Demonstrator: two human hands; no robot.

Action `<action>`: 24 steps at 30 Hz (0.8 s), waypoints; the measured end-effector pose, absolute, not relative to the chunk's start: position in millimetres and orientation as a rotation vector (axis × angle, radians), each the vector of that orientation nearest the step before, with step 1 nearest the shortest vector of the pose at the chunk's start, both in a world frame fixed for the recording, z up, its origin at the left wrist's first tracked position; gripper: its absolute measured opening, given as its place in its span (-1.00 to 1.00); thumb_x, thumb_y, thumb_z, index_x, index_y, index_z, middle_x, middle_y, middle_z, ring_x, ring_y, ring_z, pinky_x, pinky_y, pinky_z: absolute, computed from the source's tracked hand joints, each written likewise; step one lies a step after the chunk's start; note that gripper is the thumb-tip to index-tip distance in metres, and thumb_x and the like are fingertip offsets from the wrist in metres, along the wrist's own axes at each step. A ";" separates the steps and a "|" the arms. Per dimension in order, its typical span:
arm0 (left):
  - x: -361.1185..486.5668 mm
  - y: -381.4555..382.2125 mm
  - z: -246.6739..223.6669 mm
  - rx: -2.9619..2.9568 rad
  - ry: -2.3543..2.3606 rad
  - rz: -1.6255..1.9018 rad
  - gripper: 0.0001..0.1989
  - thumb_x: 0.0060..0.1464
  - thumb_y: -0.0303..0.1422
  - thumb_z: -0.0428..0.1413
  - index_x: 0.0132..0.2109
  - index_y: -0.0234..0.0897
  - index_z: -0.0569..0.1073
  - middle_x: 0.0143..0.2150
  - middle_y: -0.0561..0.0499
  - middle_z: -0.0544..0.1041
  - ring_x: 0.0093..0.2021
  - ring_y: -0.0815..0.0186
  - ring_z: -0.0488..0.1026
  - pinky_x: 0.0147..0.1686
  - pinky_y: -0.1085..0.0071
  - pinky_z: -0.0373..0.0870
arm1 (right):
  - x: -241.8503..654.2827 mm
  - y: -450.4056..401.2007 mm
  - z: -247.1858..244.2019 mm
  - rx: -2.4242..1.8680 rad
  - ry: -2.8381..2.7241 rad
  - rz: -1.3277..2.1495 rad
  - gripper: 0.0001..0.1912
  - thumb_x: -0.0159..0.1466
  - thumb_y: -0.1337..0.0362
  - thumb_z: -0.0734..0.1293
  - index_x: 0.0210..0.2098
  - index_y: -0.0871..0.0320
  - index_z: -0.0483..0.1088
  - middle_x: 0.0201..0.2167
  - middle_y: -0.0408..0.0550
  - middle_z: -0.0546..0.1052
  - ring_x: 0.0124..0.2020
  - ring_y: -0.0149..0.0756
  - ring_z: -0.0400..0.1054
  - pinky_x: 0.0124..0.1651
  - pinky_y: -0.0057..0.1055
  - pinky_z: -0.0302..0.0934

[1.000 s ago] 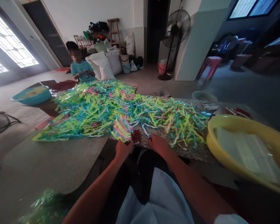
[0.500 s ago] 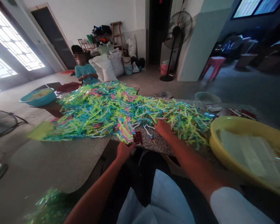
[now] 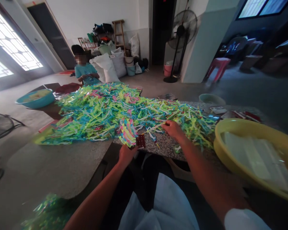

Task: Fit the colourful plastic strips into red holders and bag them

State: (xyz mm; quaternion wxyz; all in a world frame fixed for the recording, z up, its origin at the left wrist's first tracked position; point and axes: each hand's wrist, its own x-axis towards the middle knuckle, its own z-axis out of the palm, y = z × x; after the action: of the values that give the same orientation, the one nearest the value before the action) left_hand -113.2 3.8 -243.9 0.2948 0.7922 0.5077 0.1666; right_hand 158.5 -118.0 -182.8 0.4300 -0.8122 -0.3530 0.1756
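My left hand (image 3: 127, 155) is closed at the table's front edge. It grips a dark red card (image 3: 140, 141) that bears a fan of pink, yellow, white and blue plastic strips (image 3: 128, 131). To its right, my right hand (image 3: 173, 130) is closed with fingertips pinched on a thin pale strip (image 3: 156, 128) at the near side of the heap. That heap of yellow-green, blue and white strips (image 3: 93, 115) spreads over the speckled stone table. A few loose strips (image 3: 154, 138) lie on the stone between my hands.
A big yellow basin (image 3: 227, 153) with clear plastic sheets stands at the right. At the left is a blue basin (image 3: 36, 99). Across the heap sits a person (image 3: 87, 73) in a teal shirt. White sacks (image 3: 108, 68) and a standing fan (image 3: 180, 41) are behind.
My right hand has moved slightly right and back from the heap, drawing a pale strip with it. My left hand stays on the card. The view has shifted a little.
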 end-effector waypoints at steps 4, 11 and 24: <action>-112.9 4.9 -245.5 2.113 1.354 0.436 -0.54 0.05 -0.16 0.28 0.03 -0.33 0.52 -0.03 -0.20 0.62 0.00 0.07 0.56 -0.08 0.33 0.44 | 165.5 -107.1 -183.1 -1.873 -0.490 0.672 -0.86 0.21 0.21 0.31 -0.42 0.14 0.34 -0.69 -0.27 0.30 -0.68 -0.46 0.15 -0.57 -0.53 0.06; -113.8 8.0 -251.8 2.125 1.333 0.466 -0.56 0.04 -0.15 0.28 0.00 -0.31 0.54 -0.06 -0.17 0.63 -0.02 0.09 0.57 -0.11 0.36 0.44 | 168.5 -90.1 -178.2 -2.093 -0.391 0.507 -0.75 0.26 0.28 0.28 -0.13 0.22 0.49 -0.52 -0.09 0.52 -0.56 -0.37 0.38 -0.48 -0.51 0.20; -113.8 5.5 -242.9 2.080 1.305 0.462 -0.57 0.04 -0.20 0.30 0.04 -0.29 0.54 -0.03 -0.15 0.64 0.01 0.10 0.57 -0.07 0.36 0.44 | 99.5 -115.4 -203.4 -2.439 -1.239 0.844 -0.73 0.23 0.14 0.32 -0.44 0.20 0.50 -0.43 0.11 0.58 -0.39 -0.18 0.48 -0.31 -0.37 0.27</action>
State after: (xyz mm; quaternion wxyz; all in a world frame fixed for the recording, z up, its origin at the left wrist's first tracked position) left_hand -113.8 5.5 -242.9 0.3159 0.7898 0.4956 0.1756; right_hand 99.5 -115.4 -203.4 0.1388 -0.8437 -0.4286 0.2918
